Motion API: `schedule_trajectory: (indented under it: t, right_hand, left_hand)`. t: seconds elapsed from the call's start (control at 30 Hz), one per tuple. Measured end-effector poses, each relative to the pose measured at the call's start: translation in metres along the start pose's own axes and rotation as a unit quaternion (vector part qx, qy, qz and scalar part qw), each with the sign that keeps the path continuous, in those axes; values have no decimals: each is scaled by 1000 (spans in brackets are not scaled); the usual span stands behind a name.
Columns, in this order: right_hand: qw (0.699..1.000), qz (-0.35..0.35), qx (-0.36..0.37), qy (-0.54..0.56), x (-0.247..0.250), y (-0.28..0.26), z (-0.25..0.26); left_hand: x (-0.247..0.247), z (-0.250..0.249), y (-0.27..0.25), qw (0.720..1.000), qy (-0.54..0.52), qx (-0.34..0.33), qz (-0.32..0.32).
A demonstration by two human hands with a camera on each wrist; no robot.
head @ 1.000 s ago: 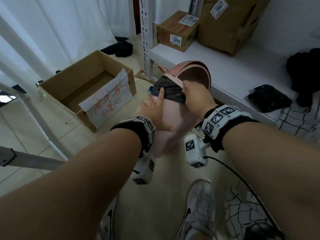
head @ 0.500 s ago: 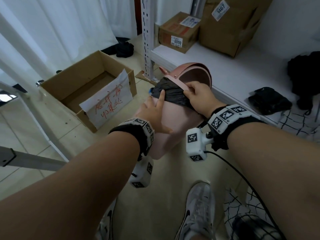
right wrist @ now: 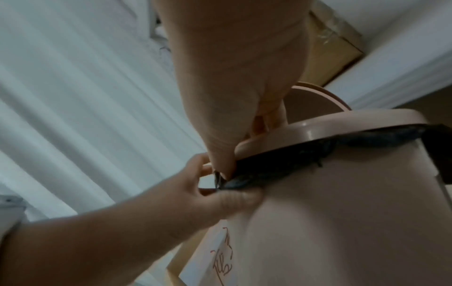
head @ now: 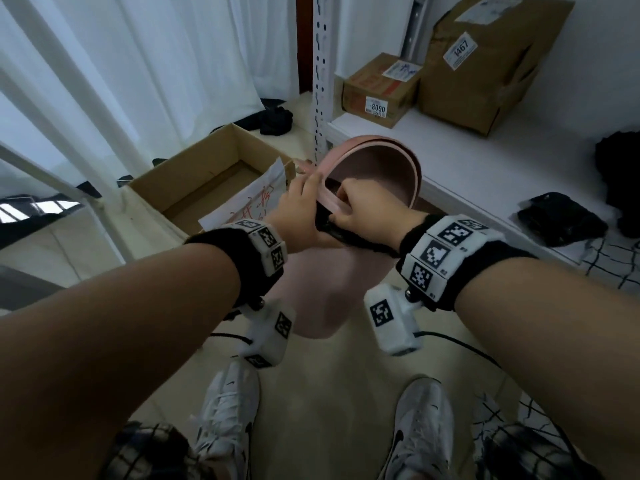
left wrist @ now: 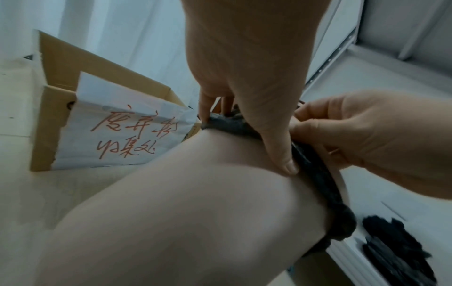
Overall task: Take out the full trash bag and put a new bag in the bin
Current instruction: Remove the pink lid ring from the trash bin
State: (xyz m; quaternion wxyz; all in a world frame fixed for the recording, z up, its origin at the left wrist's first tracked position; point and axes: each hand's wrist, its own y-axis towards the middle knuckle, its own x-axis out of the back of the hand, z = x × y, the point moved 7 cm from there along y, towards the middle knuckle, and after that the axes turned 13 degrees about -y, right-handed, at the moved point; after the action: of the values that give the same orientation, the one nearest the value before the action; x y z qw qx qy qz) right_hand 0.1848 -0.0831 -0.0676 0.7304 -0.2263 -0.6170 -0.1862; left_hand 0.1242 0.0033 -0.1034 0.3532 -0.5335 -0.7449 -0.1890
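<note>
A pink bin (head: 322, 289) stands on the floor with its lid (head: 377, 174) tipped open. The black trash bag (left wrist: 313, 166) is folded over its top, and a pink ring (right wrist: 318, 131) sits on that fold. My left hand (head: 304, 199) grips the near-left rim, its thumb (left wrist: 283, 160) pressing the bag's edge against the bin wall (left wrist: 195, 212). My right hand (head: 346, 206) pinches the ring and bag edge right beside it, thumb tip (right wrist: 221, 168) at the ring's end. The inside of the bin is hidden.
An open cardboard box (head: 207, 168) with a handwritten paper sign (left wrist: 117, 131) stands on the floor just left of the bin. Behind and to the right runs a low white shelf (head: 485, 168) with parcels (head: 381, 88) and dark cloth (head: 561, 220). My shoes (head: 228, 410) stand below.
My left hand left the bin's side, where it lay flat, and now grips the rim. The right hand slid left along the ring to meet it. Less of the black bag shows.
</note>
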Motion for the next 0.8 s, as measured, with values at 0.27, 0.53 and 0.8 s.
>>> schedule_trajectory:
  t: [0.27,0.53,0.8]
  right_hand:
    - [998,-12,48,-39,1,-1,17]
    - [995,96,35,-8,-2,-9,17]
    - [987,163,12,-14,-11,-7,10]
  left_hand:
    - [32,-21,-12,982,132,-130,43]
    - [23,-22,-10,963,187,-91,169]
    - [14,-30,-14,955,210,-122,172]
